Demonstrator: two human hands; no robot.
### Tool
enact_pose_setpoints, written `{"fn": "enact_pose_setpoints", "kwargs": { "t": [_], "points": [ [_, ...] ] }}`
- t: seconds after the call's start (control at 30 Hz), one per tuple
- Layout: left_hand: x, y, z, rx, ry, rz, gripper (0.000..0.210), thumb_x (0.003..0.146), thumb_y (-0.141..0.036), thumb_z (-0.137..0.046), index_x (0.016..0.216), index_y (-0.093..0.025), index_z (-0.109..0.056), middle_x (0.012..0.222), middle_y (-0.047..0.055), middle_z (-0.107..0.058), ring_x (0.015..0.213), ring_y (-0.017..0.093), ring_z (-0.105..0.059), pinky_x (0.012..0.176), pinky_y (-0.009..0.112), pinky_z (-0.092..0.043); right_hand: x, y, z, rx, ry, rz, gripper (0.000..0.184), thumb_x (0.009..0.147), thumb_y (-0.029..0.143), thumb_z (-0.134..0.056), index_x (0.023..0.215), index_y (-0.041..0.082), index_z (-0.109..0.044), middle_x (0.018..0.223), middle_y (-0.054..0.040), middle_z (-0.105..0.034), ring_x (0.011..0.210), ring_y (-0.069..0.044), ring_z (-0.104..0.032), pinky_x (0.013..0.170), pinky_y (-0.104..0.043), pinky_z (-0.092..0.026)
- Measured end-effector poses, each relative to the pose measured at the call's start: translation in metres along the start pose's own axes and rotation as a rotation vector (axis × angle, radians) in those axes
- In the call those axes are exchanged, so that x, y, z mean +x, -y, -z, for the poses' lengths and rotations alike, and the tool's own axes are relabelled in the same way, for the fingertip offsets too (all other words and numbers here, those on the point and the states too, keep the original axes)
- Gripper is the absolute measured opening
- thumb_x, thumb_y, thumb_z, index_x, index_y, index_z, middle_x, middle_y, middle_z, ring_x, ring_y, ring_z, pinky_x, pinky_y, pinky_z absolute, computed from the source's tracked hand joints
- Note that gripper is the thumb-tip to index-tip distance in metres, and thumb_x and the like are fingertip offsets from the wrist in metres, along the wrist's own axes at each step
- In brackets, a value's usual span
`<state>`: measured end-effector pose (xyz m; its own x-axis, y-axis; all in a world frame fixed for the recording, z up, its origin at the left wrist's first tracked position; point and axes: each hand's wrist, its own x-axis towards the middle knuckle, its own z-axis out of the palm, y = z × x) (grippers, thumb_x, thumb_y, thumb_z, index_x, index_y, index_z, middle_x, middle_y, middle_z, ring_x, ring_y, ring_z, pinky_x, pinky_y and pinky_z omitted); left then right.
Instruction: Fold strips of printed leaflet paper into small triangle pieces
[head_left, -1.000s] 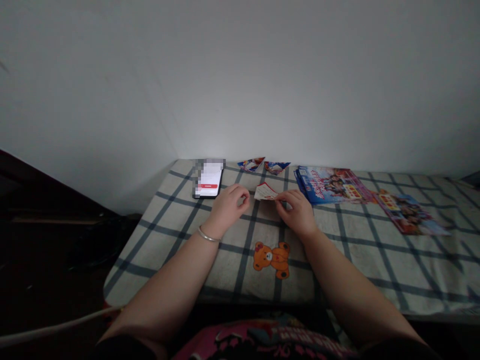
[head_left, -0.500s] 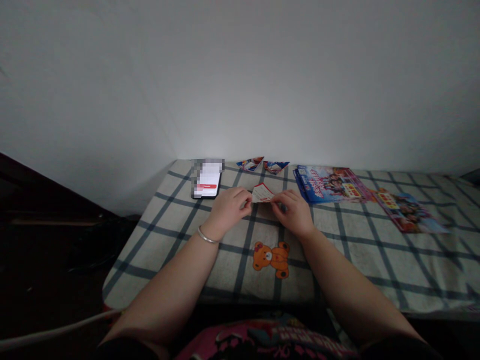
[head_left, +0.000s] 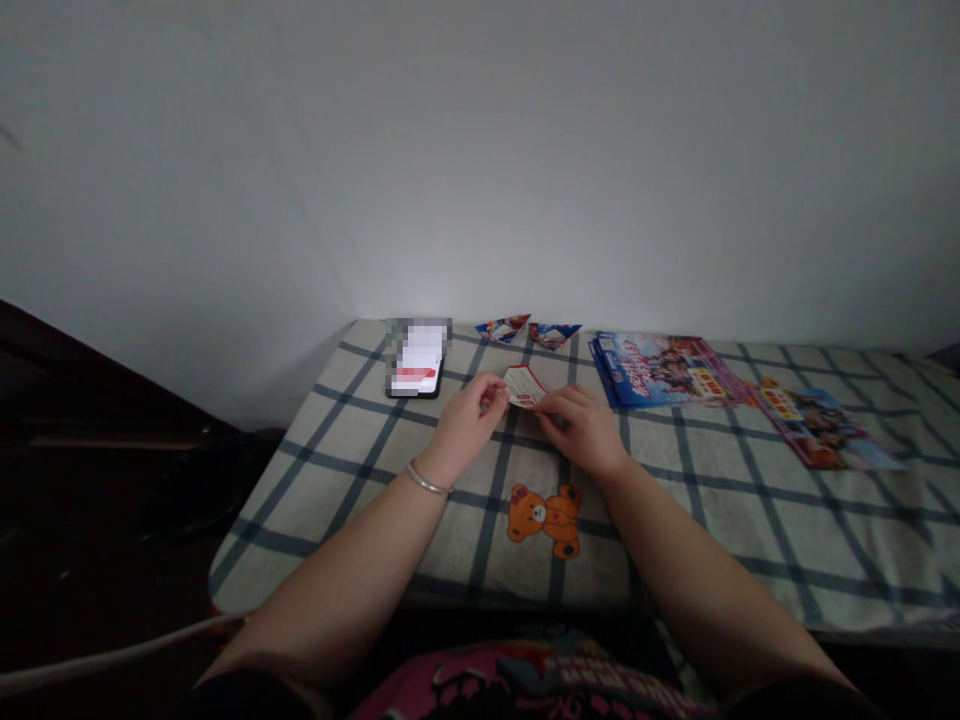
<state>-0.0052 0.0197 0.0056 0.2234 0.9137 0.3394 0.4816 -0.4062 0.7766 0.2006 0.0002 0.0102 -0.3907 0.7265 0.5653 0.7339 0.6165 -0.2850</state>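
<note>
Both my hands met over the checked cloth (head_left: 360, 455): left hand (head_left: 466, 422) and right hand (head_left: 581, 428) each pinched an edge of the folded paper (head_left: 523, 385) between them. It looked light, thin, easily creased, best gripped at its corners. Beyond my left hand lay a phone (head_left: 417, 358); past my right, leaflets (head_left: 660, 368).

A matt checked cloth (head_left: 675, 500) covers the table, under glossy paper leaflets (head_left: 660, 368) and a shiny metal bangle (head_left: 427, 483).
</note>
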Motion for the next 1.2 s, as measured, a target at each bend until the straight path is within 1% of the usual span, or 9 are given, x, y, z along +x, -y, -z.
{"fn": "enact_pose_setpoints", "kwargs": {
  "t": [0.13, 0.33, 0.47, 0.63, 0.77, 0.87, 0.97, 1.07, 1.2],
  "points": [
    [-0.001, 0.000, -0.005, -0.026, -0.051, 0.034, 0.014, 0.092, -0.031, -0.049, 0.098, -0.020, -0.056, 0.092, 0.002, -0.065, 0.081, 0.015, -0.061, 0.073, 0.027, -0.048, 0.000, 0.000, -0.004, 0.048, 0.046, 0.050, 0.015, 0.090, 0.025, -0.056, 0.095, 0.023, -0.070, 0.092, -0.0049, -0.070, 0.089, -0.019, -0.060, 0.080, -0.032, -0.048],
    [0.002, 0.003, -0.005, -0.055, -0.038, 0.081, 0.005, 0.089, -0.021, -0.048, 0.086, -0.020, -0.052, 0.076, -0.002, -0.057, 0.069, 0.013, -0.056, 0.064, 0.025, -0.043, 0.002, 0.001, -0.005, 0.037, 0.139, 0.043, 0.014, 0.086, 0.028, -0.063, 0.098, 0.024, -0.070, 0.093, -0.0030, -0.072, 0.091, -0.022, -0.061, 0.086, -0.040, -0.045],
    [0.002, 0.006, -0.004, -0.082, -0.060, 0.127, 0.008, 0.085, -0.015, -0.045, 0.086, -0.020, -0.050, 0.073, -0.003, -0.053, 0.066, 0.013, -0.053, 0.061, 0.025, -0.040, 0.002, 0.001, -0.003, 0.094, 0.103, 0.001, 0.013, 0.087, 0.030, -0.061, 0.094, 0.023, -0.070, 0.095, -0.0040, -0.071, 0.093, -0.021, -0.060, 0.087, -0.039, -0.045],
    [0.002, 0.009, -0.003, -0.088, 0.065, 0.062, 0.017, 0.086, -0.013, -0.036, 0.087, -0.021, -0.052, 0.082, -0.001, -0.057, 0.078, 0.015, -0.055, 0.071, 0.027, -0.042, 0.001, -0.004, -0.004, 0.079, -0.046, -0.070, 0.022, 0.088, 0.023, -0.056, 0.107, 0.022, -0.067, 0.111, -0.0070, -0.067, 0.104, -0.023, -0.057, 0.093, -0.040, -0.045],
    [0.001, 0.007, -0.004, -0.075, 0.190, -0.028, 0.018, 0.086, -0.013, -0.035, 0.086, -0.020, -0.051, 0.083, 0.000, -0.057, 0.081, 0.015, -0.055, 0.075, 0.028, -0.043, 0.001, -0.007, -0.006, 0.074, -0.005, -0.115, 0.027, 0.087, 0.024, -0.057, 0.113, 0.022, -0.064, 0.114, -0.0070, -0.066, 0.108, -0.024, -0.056, 0.097, -0.042, -0.044],
    [0.000, 0.003, -0.005, -0.025, 0.215, -0.090, 0.018, 0.087, -0.015, -0.036, 0.085, -0.021, -0.052, 0.083, 0.001, -0.058, 0.081, 0.016, -0.056, 0.076, 0.028, -0.044, 0.001, -0.007, -0.008, 0.096, 0.081, -0.175, 0.029, 0.087, 0.027, -0.057, 0.115, 0.021, -0.062, 0.107, -0.0077, -0.069, 0.103, -0.024, -0.059, 0.093, -0.041, -0.046],
    [-0.001, 0.000, -0.004, 0.016, 0.164, -0.102, 0.018, 0.091, -0.019, -0.036, 0.092, -0.021, -0.054, 0.087, 0.001, -0.060, 0.082, 0.016, -0.057, 0.077, 0.030, -0.045, 0.000, -0.006, -0.009, 0.164, 0.127, -0.271, 0.029, 0.088, 0.027, -0.055, 0.116, 0.021, -0.060, 0.103, -0.0072, -0.069, 0.095, -0.022, -0.062, 0.084, -0.037, -0.049],
    [-0.001, -0.001, -0.003, 0.032, 0.119, -0.077, 0.017, 0.092, -0.023, -0.042, 0.104, -0.021, -0.053, 0.088, 0.002, -0.061, 0.082, 0.016, -0.059, 0.079, 0.031, -0.047, -0.002, -0.004, -0.009, 0.216, 0.125, -0.373, 0.023, 0.089, 0.024, -0.053, 0.111, 0.022, -0.058, 0.096, -0.0052, -0.070, 0.085, -0.019, -0.064, 0.075, -0.032, -0.049],
    [0.000, -0.002, -0.003, 0.196, 0.081, -0.083, 0.026, 0.086, -0.024, -0.054, 0.112, -0.020, -0.054, 0.073, -0.002, -0.059, 0.079, 0.019, -0.059, 0.097, 0.043, -0.041, -0.001, -0.004, -0.010, 0.207, 0.097, -0.411, 0.016, 0.090, 0.021, -0.045, 0.101, 0.022, -0.057, 0.092, -0.0049, -0.069, 0.079, -0.018, -0.063, 0.070, -0.030, -0.047]
  ]
}}
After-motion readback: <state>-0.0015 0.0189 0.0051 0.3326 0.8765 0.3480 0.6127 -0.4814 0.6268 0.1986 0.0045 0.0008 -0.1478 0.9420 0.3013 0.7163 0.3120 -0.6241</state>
